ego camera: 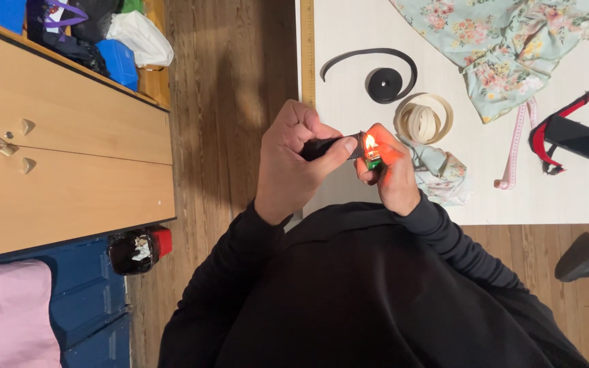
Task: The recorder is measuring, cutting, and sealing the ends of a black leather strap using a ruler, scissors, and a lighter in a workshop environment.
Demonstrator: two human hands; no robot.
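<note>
My left hand (294,160) pinches a short black strap (323,146) between thumb and fingers, its free end pointing right. My right hand (393,174) grips a green lighter (373,162) that is lit, with a small orange flame (369,142) right at the strap's end. Both hands are close together over the near left edge of the white table (349,82). My dark sleeves and torso fill the lower frame.
On the table lie a coil of black band (384,83), a coil of cream band (423,120), floral fabric (506,41), a smaller floral piece (441,174), a pink tape measure (516,146) and a black-and-red object (570,136). A wooden cabinet (63,143) stands left across the wooden floor.
</note>
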